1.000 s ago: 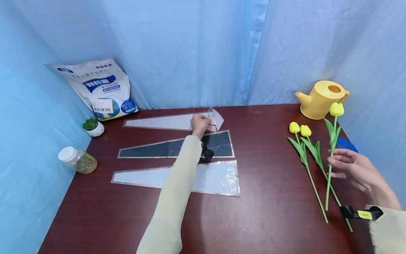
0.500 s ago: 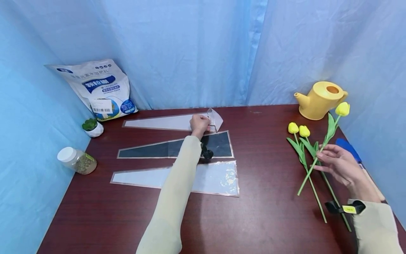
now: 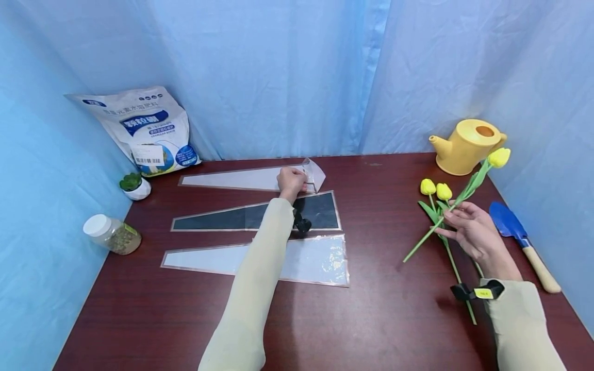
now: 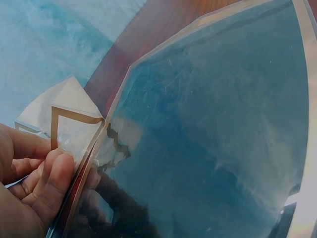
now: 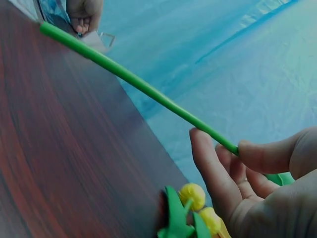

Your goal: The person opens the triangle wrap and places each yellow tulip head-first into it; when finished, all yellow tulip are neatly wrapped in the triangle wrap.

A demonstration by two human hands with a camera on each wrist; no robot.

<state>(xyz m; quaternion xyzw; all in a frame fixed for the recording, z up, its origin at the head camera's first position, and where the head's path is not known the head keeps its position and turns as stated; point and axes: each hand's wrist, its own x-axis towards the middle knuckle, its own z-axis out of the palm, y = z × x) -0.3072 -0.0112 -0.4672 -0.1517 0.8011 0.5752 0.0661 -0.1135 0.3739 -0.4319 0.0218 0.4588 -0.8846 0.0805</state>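
My left hand (image 3: 292, 181) pinches the wide end of the back white sleeve (image 3: 241, 178), whose clear flap (image 4: 74, 124) stands lifted in the left wrist view. At the right, my right hand (image 3: 478, 234) holds one yellow tulip (image 3: 498, 157) by its green stem (image 5: 143, 87), between thumb and fingers; the stem slants down to the left, its bloom up at the right. Two more yellow tulips (image 3: 428, 186) lie on the table under and beside that hand, their stems partly hidden by it.
A black sleeve (image 3: 218, 219) and another white sleeve (image 3: 315, 260) lie in front. A fertilizer bag (image 3: 153, 129), small potted plant (image 3: 137, 189) and jar (image 3: 122, 238) stand left. At the right are a yellow watering can (image 3: 464, 147) and blue trowel (image 3: 508, 221).
My right hand has moved left with the tulip, whose stem has tilted from near upright to slanting. The trowel has come into fuller view. My left hand has stayed at the sleeve.
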